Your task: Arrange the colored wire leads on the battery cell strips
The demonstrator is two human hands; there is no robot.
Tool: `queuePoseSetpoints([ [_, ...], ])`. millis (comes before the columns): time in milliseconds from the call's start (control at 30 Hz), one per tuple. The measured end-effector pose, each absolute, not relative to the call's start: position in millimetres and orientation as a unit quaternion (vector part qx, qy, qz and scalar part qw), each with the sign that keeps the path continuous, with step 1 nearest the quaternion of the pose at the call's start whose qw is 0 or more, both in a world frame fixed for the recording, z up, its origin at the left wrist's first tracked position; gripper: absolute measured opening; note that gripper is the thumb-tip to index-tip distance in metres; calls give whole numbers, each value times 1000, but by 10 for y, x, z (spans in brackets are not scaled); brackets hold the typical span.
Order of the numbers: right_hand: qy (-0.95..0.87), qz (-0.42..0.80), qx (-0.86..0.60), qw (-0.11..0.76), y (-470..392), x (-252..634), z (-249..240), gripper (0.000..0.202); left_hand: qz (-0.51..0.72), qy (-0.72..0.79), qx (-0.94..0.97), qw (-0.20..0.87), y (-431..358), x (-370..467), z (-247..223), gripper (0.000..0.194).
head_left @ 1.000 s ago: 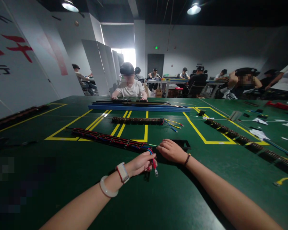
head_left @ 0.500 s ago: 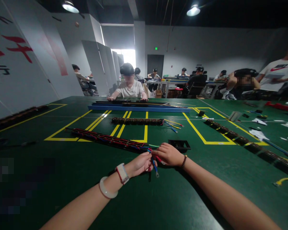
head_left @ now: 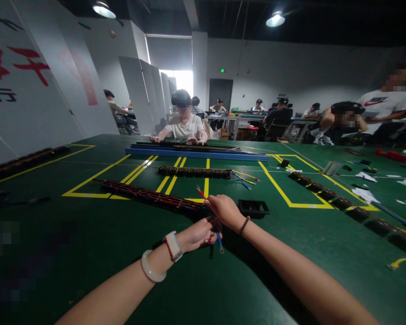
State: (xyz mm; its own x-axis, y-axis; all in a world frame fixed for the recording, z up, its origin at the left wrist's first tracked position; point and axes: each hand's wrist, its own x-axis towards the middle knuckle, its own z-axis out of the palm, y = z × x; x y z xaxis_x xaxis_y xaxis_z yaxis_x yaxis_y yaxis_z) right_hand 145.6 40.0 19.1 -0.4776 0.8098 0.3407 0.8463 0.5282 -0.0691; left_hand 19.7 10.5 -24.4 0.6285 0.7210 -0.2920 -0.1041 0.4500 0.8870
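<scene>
My left hand (head_left: 198, 234) is closed around the wire end of a long dark strip (head_left: 149, 193) wrapped with red and blue wires. A blue wire (head_left: 219, 240) with a metal ring terminal sticks out below its fingers. Just above it, my right hand (head_left: 226, 210) pinches a red wire (head_left: 200, 192), whose terminal points up and to the left. Both hands are close together at the strip's right end, and their fingers hide where the wires meet it. A black rectangular frame (head_left: 253, 208) lies right of my right hand.
Beyond lies a shorter strip (head_left: 194, 172) with yellow and blue leads. A blue channel (head_left: 196, 154) stands in front of a seated co-worker (head_left: 186, 126). To the right is another long strip (head_left: 352, 205), with paper scraps (head_left: 366, 195) beside it.
My right hand has shifted left and up, swinging the red wire from pointing down-right to pointing up-left. My left hand has stayed nearly in place. The view has shifted slightly.
</scene>
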Motion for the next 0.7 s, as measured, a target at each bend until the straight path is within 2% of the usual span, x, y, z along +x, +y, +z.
queuePoseSetpoints([
  [133,-888,-95,-442,81,427,1081,303,20,281,384,416,775,102,182,-282,14],
  [233,-892,-109,-436,55,419,919,296,17,301,396,390,775,100,168,-307,9],
  [467,-894,-79,-404,176,330,1421,101,31,277,372,449,764,105,205,-277,16],
  [600,-889,-124,-403,179,273,1848,-76,37,304,382,472,734,52,225,-222,16],
  [700,-881,-137,-422,166,272,2011,-158,33,286,398,500,714,45,210,-182,19],
])
